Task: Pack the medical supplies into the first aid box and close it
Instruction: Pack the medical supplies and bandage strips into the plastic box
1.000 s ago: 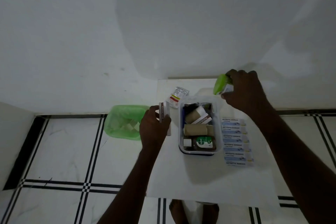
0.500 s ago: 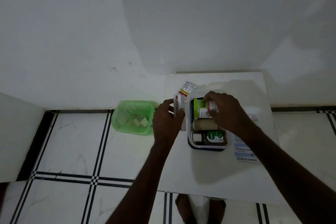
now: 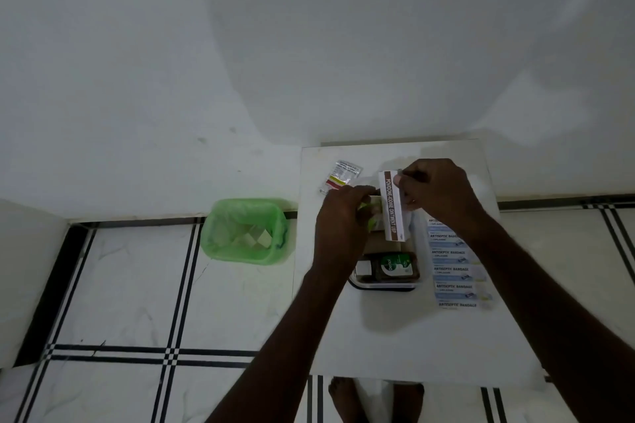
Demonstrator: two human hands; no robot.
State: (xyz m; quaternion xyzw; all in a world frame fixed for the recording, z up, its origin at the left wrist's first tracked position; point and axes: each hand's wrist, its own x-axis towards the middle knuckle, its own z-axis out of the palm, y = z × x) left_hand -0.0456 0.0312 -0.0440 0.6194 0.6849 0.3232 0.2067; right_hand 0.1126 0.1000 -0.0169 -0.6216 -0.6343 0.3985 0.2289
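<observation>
The clear first aid box [image 3: 385, 285] stands on the white table [image 3: 412, 336]. A brown Dettol bottle [image 3: 395, 266] lies at its near end. My right hand [image 3: 436, 192] pinches the far end of a white and brown povidone-iodine ointment carton [image 3: 393, 206], holding it lengthwise over the box. My left hand [image 3: 340, 227] is curled over the box's left side, fingers closed on a green-and-white pack [image 3: 372, 213] inside it. A strip of antiseptic bandages [image 3: 453, 268] lies on the table just right of the box. A small sachet [image 3: 342, 177] lies at the far left.
A green lined waste bin [image 3: 247, 232] with paper scraps stands on the tiled floor left of the table. The wall runs just behind the table. My bare feet [image 3: 374, 395] show under the near edge.
The green pack went from my right hand into the box. The ointment carton passed from my left hand to my right. My left hand moved over to the pack.
</observation>
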